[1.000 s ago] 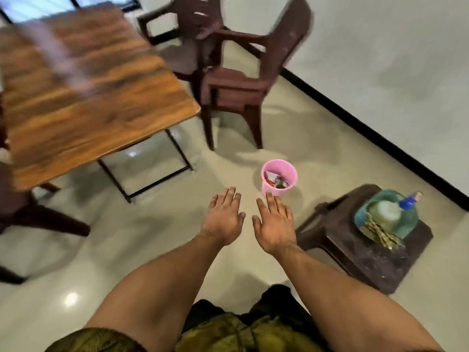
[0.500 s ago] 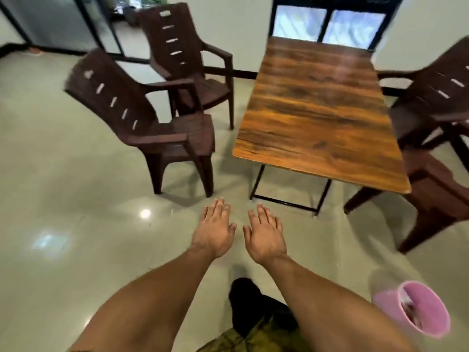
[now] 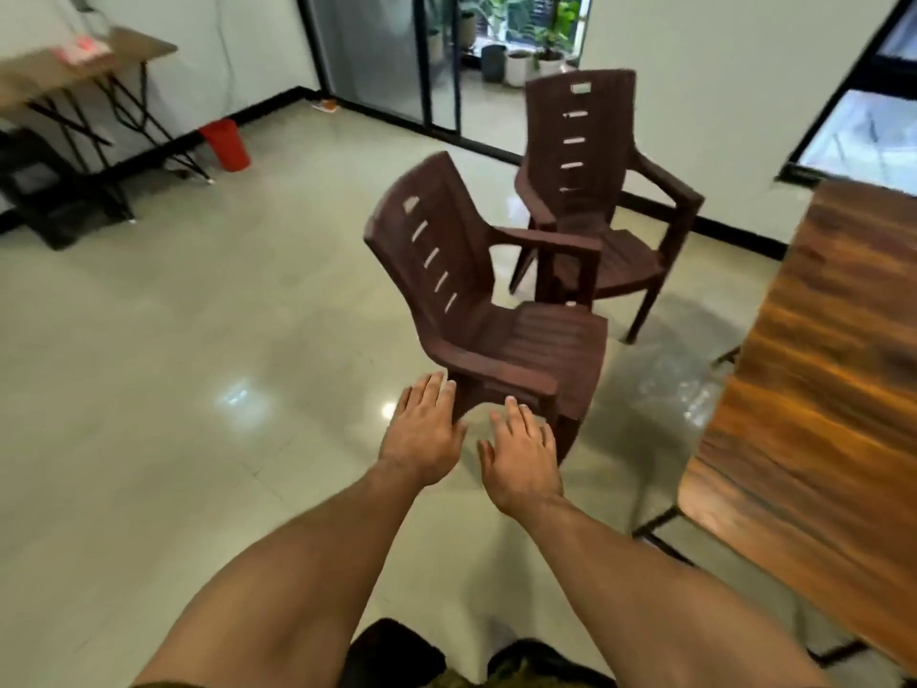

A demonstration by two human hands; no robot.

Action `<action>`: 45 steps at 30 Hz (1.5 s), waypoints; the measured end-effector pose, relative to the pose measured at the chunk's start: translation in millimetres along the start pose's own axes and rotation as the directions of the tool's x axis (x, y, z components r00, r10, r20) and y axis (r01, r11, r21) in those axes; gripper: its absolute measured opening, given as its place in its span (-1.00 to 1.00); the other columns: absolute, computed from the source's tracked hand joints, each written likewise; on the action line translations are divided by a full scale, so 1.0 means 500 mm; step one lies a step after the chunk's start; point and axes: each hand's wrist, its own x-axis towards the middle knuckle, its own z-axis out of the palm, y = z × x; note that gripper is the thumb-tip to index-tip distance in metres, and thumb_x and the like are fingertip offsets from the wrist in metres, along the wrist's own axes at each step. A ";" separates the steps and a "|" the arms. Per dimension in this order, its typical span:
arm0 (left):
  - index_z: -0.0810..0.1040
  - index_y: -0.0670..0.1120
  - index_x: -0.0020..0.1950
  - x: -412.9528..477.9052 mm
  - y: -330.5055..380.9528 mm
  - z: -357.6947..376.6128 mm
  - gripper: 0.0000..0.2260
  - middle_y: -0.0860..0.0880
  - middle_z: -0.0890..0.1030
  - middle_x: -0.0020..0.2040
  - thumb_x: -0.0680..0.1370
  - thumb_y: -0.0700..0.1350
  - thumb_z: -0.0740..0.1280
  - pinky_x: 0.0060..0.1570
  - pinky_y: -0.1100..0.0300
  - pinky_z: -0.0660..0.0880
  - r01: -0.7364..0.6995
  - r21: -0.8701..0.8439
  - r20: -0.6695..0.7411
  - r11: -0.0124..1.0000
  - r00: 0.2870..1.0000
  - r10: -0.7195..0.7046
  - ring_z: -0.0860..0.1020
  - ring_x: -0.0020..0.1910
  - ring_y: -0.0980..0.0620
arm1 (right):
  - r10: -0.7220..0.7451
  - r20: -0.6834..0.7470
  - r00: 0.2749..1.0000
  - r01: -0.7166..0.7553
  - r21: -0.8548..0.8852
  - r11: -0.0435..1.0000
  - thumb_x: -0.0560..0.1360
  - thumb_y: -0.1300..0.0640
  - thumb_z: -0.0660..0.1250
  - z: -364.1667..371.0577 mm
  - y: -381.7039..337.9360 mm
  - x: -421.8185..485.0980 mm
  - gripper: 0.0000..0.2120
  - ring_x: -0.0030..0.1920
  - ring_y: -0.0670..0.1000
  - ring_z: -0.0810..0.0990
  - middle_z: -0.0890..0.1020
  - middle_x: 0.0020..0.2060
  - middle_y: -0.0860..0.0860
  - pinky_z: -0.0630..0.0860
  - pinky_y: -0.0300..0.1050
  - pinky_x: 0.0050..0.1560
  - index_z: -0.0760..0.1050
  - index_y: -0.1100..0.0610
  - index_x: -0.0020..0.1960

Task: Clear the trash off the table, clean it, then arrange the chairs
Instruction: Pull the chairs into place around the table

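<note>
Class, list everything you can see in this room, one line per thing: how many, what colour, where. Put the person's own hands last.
near chair: one, dark brown, mid-floor just beyond the hands.
far chair: one, dark brown, behind it, by the wall.
table: one, orange-brown wood, black legs, right edge.
side table: one, pale brown, far left wall.
bucket: one, red, floor beside the side table.
potted plants: several, green, beyond the glass door.
left hand: one, open, reaching toward the near chair.
right hand: one, open, beside the left.
</note>
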 end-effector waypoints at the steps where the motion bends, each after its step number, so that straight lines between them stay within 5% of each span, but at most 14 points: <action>1: 0.06 -0.10 0.63 0.044 -0.043 -0.019 -0.43 -0.11 0.05 0.65 0.68 0.13 0.04 0.59 -0.01 -0.06 0.024 0.001 -0.021 1.000 1.000 -0.024 -0.05 0.63 -0.08 | -0.025 0.006 1.000 0.025 -0.009 1.000 0.67 -0.13 -0.03 -0.004 -0.037 0.060 -0.47 0.60 0.06 -0.03 0.03 0.62 0.02 -0.03 0.15 0.57 0.07 -0.02 0.60; 8: 0.04 -0.09 0.64 0.317 -0.307 -0.114 -0.44 -0.09 0.01 0.66 0.69 0.13 0.01 0.58 0.01 -0.10 0.010 0.019 -0.087 1.000 0.996 -0.009 -0.09 0.64 -0.06 | -0.101 -0.122 0.987 0.106 0.036 0.994 0.66 -0.10 0.03 0.000 -0.272 0.405 -0.48 0.58 0.08 0.07 0.10 0.60 0.05 0.05 0.18 0.53 0.13 0.00 0.59; 14: 0.03 -0.10 0.64 0.559 -0.515 -0.259 -0.42 -0.11 0.04 0.65 0.68 0.14 0.02 0.58 -0.01 -0.08 -0.141 0.090 -0.051 0.986 0.988 0.146 -0.07 0.63 -0.07 | 0.064 -0.183 0.981 -0.047 0.094 0.995 0.65 -0.12 0.04 -0.030 -0.462 0.642 -0.45 0.58 0.07 0.07 0.11 0.60 0.03 0.06 0.15 0.54 0.10 0.00 0.60; 20: 0.05 -0.12 0.63 0.788 -0.584 -0.342 -0.43 -0.11 0.08 0.64 0.68 0.10 0.03 0.59 0.00 -0.04 -0.332 0.090 -0.027 0.939 0.942 0.335 -0.03 0.63 -0.08 | 0.217 -0.219 0.951 -0.163 0.239 0.957 0.65 -0.16 0.08 -0.062 -0.539 0.828 -0.41 0.56 0.10 0.13 0.16 0.58 0.10 0.16 0.10 0.51 0.11 0.07 0.59; 28: 0.05 -0.10 0.64 1.085 -0.592 -0.337 -0.45 -0.06 0.03 0.66 0.70 0.09 0.02 0.60 0.07 -0.06 -0.536 0.098 0.150 0.838 0.841 0.520 -0.04 0.63 -0.02 | 0.412 -0.078 0.908 -0.353 0.388 0.852 0.62 -0.07 0.21 -0.059 -0.557 1.093 -0.28 0.58 0.15 0.06 0.06 0.59 0.15 0.14 0.07 0.54 -0.05 0.20 0.60; 40: 0.14 -0.08 0.63 1.280 -0.609 -0.299 -0.39 -0.10 0.02 0.66 0.65 0.19 -0.06 0.60 -0.02 -0.07 -0.829 0.084 0.349 0.552 0.544 0.763 -0.11 0.64 -0.05 | 0.611 -0.069 0.788 -0.550 0.365 0.751 0.67 -0.09 0.05 -0.042 -0.565 1.188 -0.44 0.56 0.06 0.17 0.21 0.56 0.08 0.21 -0.03 0.50 0.08 0.15 0.59; 43: 0.18 -0.06 0.62 1.310 -0.619 -0.296 -0.43 -0.10 -0.02 0.66 0.67 0.20 -0.04 0.59 -0.01 -0.20 -0.881 -0.007 0.378 0.472 0.435 0.817 -0.17 0.63 -0.05 | 0.723 -0.099 0.684 -0.689 0.241 0.684 0.64 -0.24 -0.01 -0.048 -0.584 1.187 -0.51 0.32 0.07 0.49 0.50 0.34 0.05 0.46 0.01 0.25 0.33 0.03 0.41; 45: 0.17 -0.02 0.62 1.339 -0.635 -0.303 -0.44 -0.09 -0.07 0.66 0.68 0.20 -0.04 0.57 0.00 -0.24 -0.918 -0.039 0.423 0.394 0.342 0.839 -0.22 0.63 -0.04 | 0.836 -0.068 0.544 -0.818 0.176 0.547 0.60 -0.35 -0.08 -0.045 -0.621 1.191 -0.47 0.12 0.08 0.60 0.61 0.13 0.02 0.52 0.01 0.03 0.40 0.00 0.23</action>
